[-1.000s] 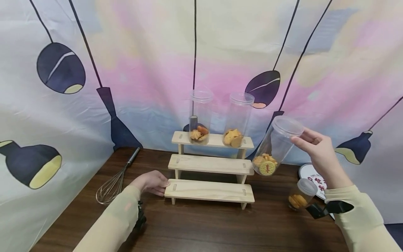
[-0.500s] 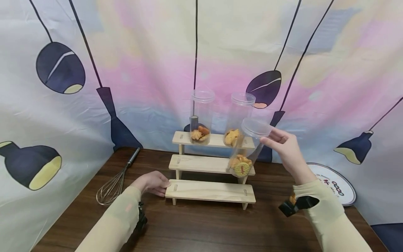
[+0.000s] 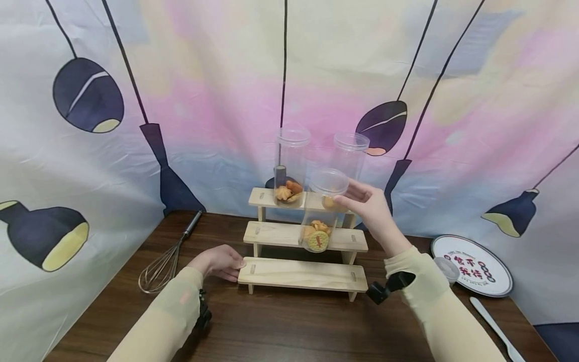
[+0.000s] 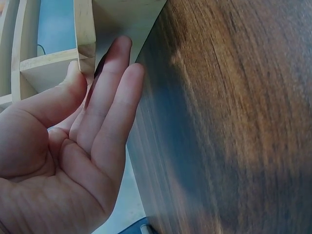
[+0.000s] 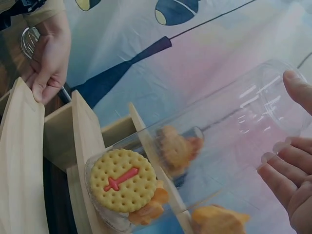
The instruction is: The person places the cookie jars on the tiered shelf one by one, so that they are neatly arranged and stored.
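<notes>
My right hand (image 3: pixel 373 208) grips a clear plastic jar (image 3: pixel 320 213) near its lid. Cookies lie at the jar's bottom, including a round yellow one (image 5: pixel 123 180) with a red sword mark. The jar leans slightly, its base at the middle tier of a three-tier wooden display rack (image 3: pixel 303 274); whether it touches the board I cannot tell. At the rack's lowest tier, my left hand (image 3: pixel 219 262) pinches the left end, thumb on top and fingers beneath. Two similar cookie jars stand on the top tier, a left one (image 3: pixel 291 168) and a right one (image 3: pixel 352 158), partly hidden.
On the dark wooden table (image 3: pixel 280 327), a whisk (image 3: pixel 164 266) lies left of the rack. To the right are a white plate (image 3: pixel 475 256) with red lettering, a small jar (image 3: pixel 447 269) mostly behind my sleeve, and a pale knife (image 3: pixel 493 324). A printed cloth (image 3: pixel 217 90) hangs behind.
My right hand has carried the jar leftward from right of the rack to the middle tier, and the jar has become more upright. The left hand has stayed on the lowest tier.
</notes>
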Action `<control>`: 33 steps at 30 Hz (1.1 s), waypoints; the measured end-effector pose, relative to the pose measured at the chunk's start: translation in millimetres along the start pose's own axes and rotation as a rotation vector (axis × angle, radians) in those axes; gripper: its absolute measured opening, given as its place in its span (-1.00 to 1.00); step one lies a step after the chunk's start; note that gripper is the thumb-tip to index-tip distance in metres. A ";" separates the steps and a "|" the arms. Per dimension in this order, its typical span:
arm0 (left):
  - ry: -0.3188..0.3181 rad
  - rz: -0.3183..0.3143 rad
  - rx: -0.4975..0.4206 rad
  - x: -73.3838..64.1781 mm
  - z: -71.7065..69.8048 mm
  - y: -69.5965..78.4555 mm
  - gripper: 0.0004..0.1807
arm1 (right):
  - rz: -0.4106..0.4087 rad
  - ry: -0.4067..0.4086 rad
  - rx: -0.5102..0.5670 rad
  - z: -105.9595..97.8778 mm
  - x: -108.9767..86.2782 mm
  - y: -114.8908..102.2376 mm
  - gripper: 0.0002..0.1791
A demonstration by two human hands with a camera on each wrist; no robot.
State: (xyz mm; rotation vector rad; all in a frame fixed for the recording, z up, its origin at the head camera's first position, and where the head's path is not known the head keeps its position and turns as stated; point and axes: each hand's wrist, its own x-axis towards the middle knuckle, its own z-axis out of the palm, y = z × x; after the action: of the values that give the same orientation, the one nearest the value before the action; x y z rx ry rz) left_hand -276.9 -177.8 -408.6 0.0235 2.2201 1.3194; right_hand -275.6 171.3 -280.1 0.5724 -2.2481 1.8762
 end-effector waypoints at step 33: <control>0.012 -0.018 -0.039 1.1 1.8 -1.4 -0.62 | -0.019 0.001 -0.106 62.9 25.3 3.4 -0.32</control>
State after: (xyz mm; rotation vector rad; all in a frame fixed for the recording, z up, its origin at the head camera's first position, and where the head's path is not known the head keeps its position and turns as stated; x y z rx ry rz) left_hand -276.7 -176.8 -410.9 -0.0183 2.1989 1.3558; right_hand -292.4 105.9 -286.8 0.5742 -2.3164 1.7356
